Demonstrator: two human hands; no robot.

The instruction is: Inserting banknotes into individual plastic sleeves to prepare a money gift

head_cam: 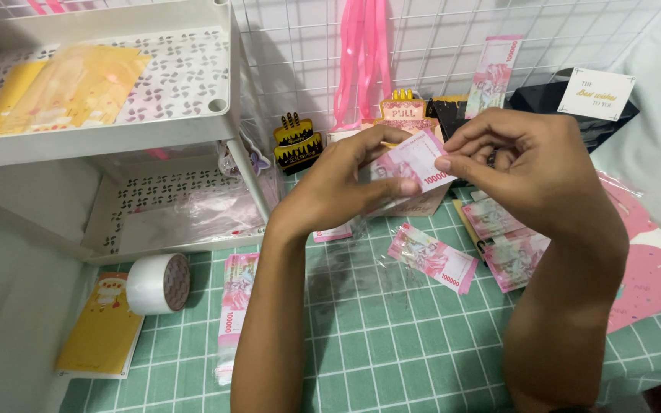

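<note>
Forearms: both bare, rising from the bottom edge over the green checked tablecloth.
Left hand: raised above the table, thumb and fingers pinched on the left end of a pink banknote.
Right hand: raised opposite, fingertips pressed on the note's right corner, remaining fingers curled.
Pink banknote: held in the air between both hands, tilted, in front of a small box; not touching the table.
Grip state: both hands closed on the same note.
Loose note: flat on the cloth just below the hands, partly on clear plastic wrap.
Note pile: several pink notes overlapping, under the right wrist.
Wrapped bundle: pink notes stacked beside the left forearm, long side running away from the camera.
Tape roll: white, lying on its side near the left edge, touching a yellow card.
White shelf rack: two perforated tiers at upper left, yellow sheets on the top tier.
Wire grid panel: at the back, pink ribbons hanging on it.
Cake-shaped toppers: black and gold, standing at the foot of the grid.
</note>
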